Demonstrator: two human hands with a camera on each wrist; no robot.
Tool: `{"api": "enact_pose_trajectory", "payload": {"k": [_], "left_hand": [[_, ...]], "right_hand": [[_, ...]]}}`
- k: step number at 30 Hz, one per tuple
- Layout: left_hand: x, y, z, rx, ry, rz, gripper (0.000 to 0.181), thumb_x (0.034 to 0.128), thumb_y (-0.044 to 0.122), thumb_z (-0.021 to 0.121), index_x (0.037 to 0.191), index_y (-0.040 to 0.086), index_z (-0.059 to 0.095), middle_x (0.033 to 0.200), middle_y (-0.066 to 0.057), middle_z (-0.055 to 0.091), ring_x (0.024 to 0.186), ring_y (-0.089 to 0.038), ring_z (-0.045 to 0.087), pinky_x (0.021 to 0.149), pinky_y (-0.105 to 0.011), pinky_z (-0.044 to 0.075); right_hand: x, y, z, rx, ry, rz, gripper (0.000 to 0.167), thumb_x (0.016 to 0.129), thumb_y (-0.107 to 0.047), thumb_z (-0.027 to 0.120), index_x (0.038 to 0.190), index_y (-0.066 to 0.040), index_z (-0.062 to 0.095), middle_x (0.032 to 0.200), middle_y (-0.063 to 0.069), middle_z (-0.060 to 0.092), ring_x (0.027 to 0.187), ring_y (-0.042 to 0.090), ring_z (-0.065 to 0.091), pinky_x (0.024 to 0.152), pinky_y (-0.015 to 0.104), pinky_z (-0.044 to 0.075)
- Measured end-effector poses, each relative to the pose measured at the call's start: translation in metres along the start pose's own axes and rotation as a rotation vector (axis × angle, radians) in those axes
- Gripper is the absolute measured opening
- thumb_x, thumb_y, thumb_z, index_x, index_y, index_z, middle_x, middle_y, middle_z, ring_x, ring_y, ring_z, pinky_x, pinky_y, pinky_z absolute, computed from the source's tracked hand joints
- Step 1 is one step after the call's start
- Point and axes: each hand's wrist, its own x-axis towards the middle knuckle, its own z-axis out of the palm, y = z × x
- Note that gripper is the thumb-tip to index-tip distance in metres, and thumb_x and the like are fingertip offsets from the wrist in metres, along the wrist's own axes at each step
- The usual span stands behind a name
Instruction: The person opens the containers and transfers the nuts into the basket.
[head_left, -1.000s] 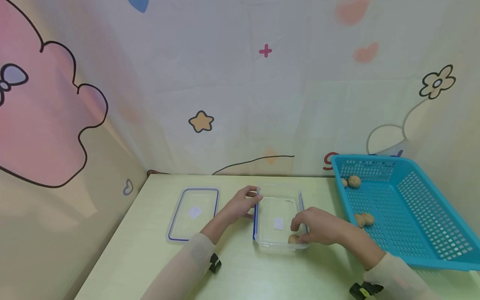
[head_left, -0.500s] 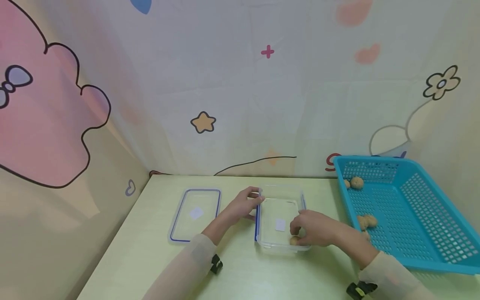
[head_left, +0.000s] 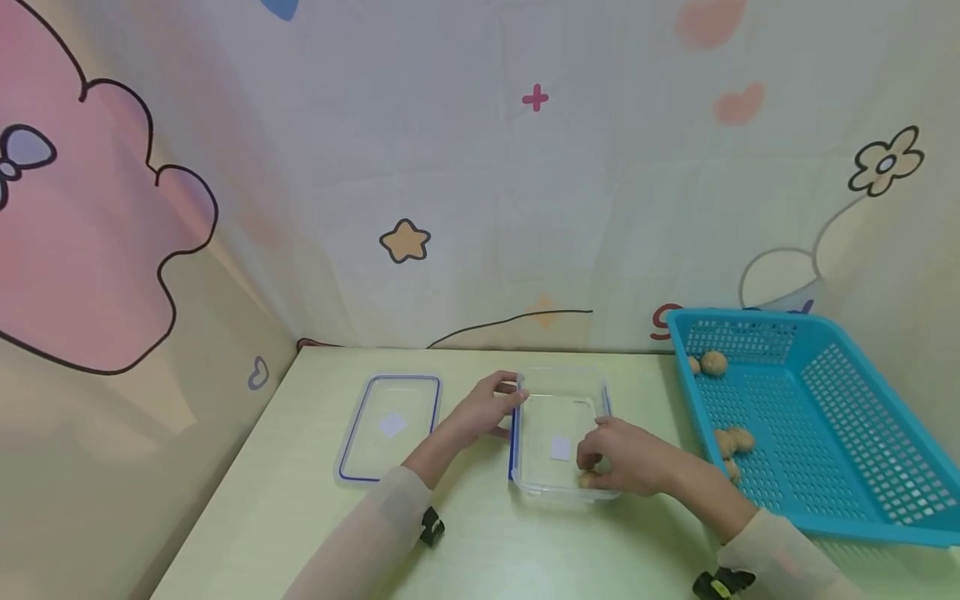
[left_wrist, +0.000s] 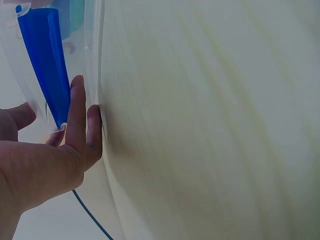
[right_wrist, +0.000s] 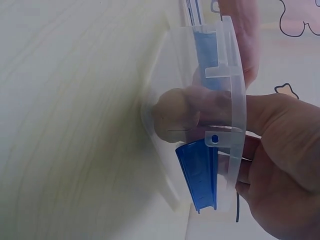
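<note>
A clear plastic food container point(head_left: 551, 490) with blue side clips stands on the table, a white label on its floor. My left hand point(head_left: 480, 408) grips its left wall; in the left wrist view, fingers point(left_wrist: 76, 112) lie along the outside by the blue clip. My right hand point(head_left: 630, 454) reaches over the right wall near the front corner. Between its thumb and fingers is a tan, lumpy walnut point(right_wrist: 172, 115), low inside the container, seen through the cloudy plastic in the right wrist view. Part of the walnut is covered by the fingers.
A blue-rimmed clear lid point(head_left: 390, 450) lies flat on the table to the left. At the right stands a turquoise perforated basket point(head_left: 870, 529) with several walnuts point(head_left: 713, 363) along its left side. A printed cloth point(head_left: 480, 167) hangs behind the table.
My right hand has shifted very slightly left with the walnut, staying at the container's front right corner. My left hand keeps its place. The view has shifted a little.
</note>
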Motion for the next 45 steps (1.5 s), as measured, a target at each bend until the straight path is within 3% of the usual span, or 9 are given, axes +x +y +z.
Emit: {"api": "enact_pose_trajectory", "payload": {"k": [7,10,18,23,29,38,45], "left_hand": [[0.0,0.003,0.001,0.019,-0.005,-0.002,0.052,0.1082,0.029,0.065,0.154,0.009,0.048,0.149,-0.019,0.05,0.129,-0.039,0.06,0.081,-0.046,0.067],[0.0,0.003,0.002,0.029,-0.004,-0.006,0.052,0.1087,0.029,0.064,0.154,0.009,0.047,0.149,-0.018,0.05,0.129,-0.039,0.06,0.081,-0.045,0.067],[0.002,0.001,0.005,0.028,0.003,-0.009,0.052,0.1085,0.029,0.064,0.154,0.009,0.047,0.149,-0.019,0.05,0.13,-0.04,0.06,0.081,-0.046,0.067],[0.003,0.001,0.006,0.009,0.0,-0.009,0.052,0.1078,0.027,0.065,0.153,0.008,0.048,0.148,-0.019,0.05,0.129,-0.04,0.06,0.08,-0.046,0.067],[0.003,0.0,0.007,-0.033,-0.014,-0.035,0.049,0.1079,0.022,0.065,0.151,0.007,0.049,0.147,-0.019,0.05,0.124,-0.037,0.062,0.077,-0.043,0.068],[0.004,0.003,0.012,-0.029,-0.028,-0.018,0.047,0.1078,0.02,0.064,0.15,0.004,0.05,0.145,-0.02,0.051,0.112,-0.033,0.067,0.075,-0.043,0.068],[-0.001,0.006,0.004,0.026,-0.021,0.03,0.052,0.1078,0.017,0.063,0.154,0.0,0.048,0.143,-0.022,0.053,0.107,-0.035,0.07,0.074,-0.044,0.068]], "right_hand": [[0.002,0.001,0.0,-0.027,-0.035,0.026,0.012,0.09,-0.018,0.087,0.086,-0.018,0.075,0.08,-0.016,0.068,0.079,0.004,0.062,0.114,0.072,0.039],[0.002,0.003,0.002,-0.016,-0.012,0.019,0.01,0.09,-0.016,0.086,0.087,-0.016,0.076,0.081,-0.014,0.069,0.08,0.005,0.063,0.112,0.069,0.042],[-0.003,0.006,0.002,0.074,0.101,0.074,0.007,0.095,-0.018,0.081,0.101,-0.016,0.077,0.096,-0.013,0.07,0.093,0.013,0.066,0.087,0.038,0.06],[-0.011,0.003,-0.009,0.083,0.226,0.061,0.012,0.094,-0.019,0.083,0.103,-0.017,0.075,0.098,-0.013,0.07,0.094,0.018,0.069,0.085,0.042,0.062],[-0.021,0.002,-0.02,0.075,0.351,0.046,0.016,0.093,-0.018,0.084,0.107,-0.016,0.076,0.101,-0.011,0.074,0.095,0.012,0.068,0.084,0.043,0.063],[-0.027,0.005,-0.02,0.114,0.357,0.042,0.015,0.096,-0.023,0.082,0.107,-0.016,0.075,0.103,-0.011,0.073,0.096,0.016,0.069,0.084,0.042,0.062],[-0.024,0.009,-0.015,0.153,0.345,0.069,0.017,0.096,-0.025,0.082,0.11,-0.018,0.075,0.103,-0.014,0.072,0.096,0.012,0.068,0.086,0.043,0.062]]}}
